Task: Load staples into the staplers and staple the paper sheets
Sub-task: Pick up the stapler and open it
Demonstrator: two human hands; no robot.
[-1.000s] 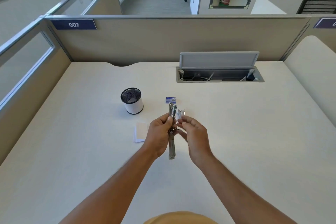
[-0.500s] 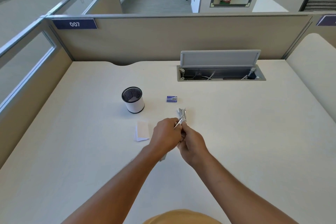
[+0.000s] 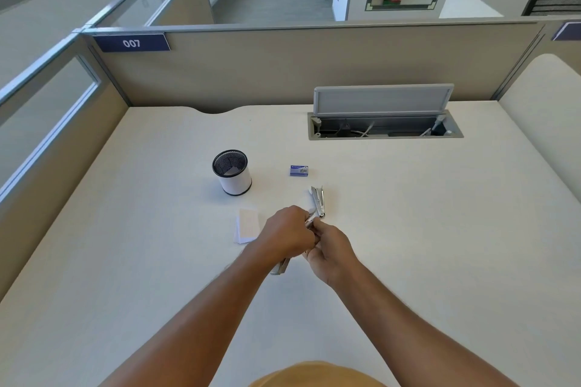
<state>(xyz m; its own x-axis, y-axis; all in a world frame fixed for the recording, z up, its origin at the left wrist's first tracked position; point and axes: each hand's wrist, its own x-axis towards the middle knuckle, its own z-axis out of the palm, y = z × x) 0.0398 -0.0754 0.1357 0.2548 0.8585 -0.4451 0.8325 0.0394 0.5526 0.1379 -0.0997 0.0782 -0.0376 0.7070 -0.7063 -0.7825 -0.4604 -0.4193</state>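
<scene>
1. At the centre of the frame, on a pale desk, two bare forearms reach in from the bottom edge and the hands meet.
2. Left of centre stands a mesh pen cup, black inside with a white outer wall; a pale slip shows at its bottom, too small to identify.
3. Right of the cup lies a small blue staple box, closed, well apart from the hands.
4. Along the desk's far edge an open cable tray holds cables and plugs; its grey lid stands raised.
5. The left hand is curled into a fist around a metal stapler, whose end sticks out below the fist toward the lower left.
6. The right hand has fingers bent, pinching at the stapler's upper end; what it pinches cannot be told.
7. A second stapler lies on the desk just above the hands.
8. White paper sheets lie just left of the left hand.
</scene>
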